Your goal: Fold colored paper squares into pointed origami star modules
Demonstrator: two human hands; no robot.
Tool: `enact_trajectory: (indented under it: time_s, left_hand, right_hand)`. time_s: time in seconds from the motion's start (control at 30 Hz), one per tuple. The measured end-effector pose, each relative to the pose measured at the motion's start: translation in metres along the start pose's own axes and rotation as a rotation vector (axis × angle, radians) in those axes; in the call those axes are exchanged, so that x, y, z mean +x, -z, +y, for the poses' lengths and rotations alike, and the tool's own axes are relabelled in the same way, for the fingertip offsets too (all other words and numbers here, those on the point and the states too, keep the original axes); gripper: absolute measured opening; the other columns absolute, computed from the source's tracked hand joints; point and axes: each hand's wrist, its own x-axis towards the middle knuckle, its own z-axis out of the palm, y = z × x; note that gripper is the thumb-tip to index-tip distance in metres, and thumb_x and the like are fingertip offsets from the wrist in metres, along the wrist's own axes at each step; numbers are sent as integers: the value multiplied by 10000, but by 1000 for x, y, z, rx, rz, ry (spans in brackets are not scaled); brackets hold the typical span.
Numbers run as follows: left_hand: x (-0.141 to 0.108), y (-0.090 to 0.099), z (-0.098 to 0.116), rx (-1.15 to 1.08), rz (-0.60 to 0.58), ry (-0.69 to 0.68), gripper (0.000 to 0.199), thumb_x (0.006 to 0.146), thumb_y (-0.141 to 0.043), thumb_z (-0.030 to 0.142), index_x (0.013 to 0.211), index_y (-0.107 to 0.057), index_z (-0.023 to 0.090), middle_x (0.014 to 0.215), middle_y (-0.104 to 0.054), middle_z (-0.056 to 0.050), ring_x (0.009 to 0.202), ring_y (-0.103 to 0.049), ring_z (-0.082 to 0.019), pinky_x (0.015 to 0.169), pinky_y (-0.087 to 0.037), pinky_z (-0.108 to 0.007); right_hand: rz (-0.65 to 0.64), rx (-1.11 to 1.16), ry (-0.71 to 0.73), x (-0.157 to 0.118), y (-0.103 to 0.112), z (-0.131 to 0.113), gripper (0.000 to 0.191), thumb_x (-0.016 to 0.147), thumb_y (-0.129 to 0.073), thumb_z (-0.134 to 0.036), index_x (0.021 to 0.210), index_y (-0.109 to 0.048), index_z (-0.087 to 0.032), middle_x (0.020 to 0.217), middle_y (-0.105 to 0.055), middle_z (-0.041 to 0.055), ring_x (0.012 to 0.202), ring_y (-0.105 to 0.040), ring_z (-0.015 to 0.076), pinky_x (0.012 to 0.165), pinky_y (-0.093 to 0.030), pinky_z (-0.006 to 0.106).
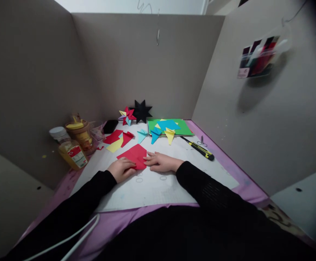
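Note:
A red sheet of paper (134, 153), with a crease or fold near its lower part, lies on the white mat. My left hand (122, 169) rests on its lower left edge, palm down, fingers lying flat. On the right edge of the sheet are the fingertips of my right hand (160, 162), its fingers stretched out and slightly apart. Behind the sheet lie a folded dark red piece (127, 138), a yellow paper (115, 145), and folded pieces in light blue (142, 135), blue (155, 135) and yellow (170, 136).
Bottles and a jar (81, 136) stand at the left wall beside a black phone (110, 127). A yellow-black cutter (201, 149) and small scissors (202, 142) lie right. Green sheets (185, 127), a colourful star (127, 116) and a black star (141, 111) are at the back.

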Motion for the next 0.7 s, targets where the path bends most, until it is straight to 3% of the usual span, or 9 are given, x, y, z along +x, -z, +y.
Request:
enact_trajectory:
  time_s: [0.23,0.47,0.6,0.7]
  left_hand:
    - [6,0,-7,-197,23,134,296,862,-469,373,826,-687,175,789,-692,-54,734,-594,-170,722,-452,-299]
    - [7,0,-11,-243,25,210,315,828,-491,405,691,-619,152,639,-588,-18,620,-516,-140,608,-417,-261]
    - [11,-2,-9,-195,60,237,323,839,-451,382,632,-552,155,648,-514,-2,604,-481,-128,602,-396,-260]
    - [11,-1,-14,-209,34,224,340,833,-446,394,593,-508,161,624,-482,9,585,-453,-120,588,-380,-253]
  right_hand:
    - [-169,127,13,-3,11,0,386,795,-602,-273,1172,-585,-353,1439,-318,-21,1388,-74,247,1098,-29,516]
    - [-31,81,9,-3,7,-4,503,789,-583,-236,1276,-491,-322,1369,-451,8,1362,-214,237,1109,-131,438]
    - [-48,21,-20,-2,5,-5,463,802,-569,-263,1252,-512,-358,1422,-361,-16,1383,-97,279,1092,-93,522]
    - [-110,5,-13,-3,7,-10,429,817,-551,-276,1237,-527,-358,1436,-329,-9,1383,-85,288,1080,-80,551]
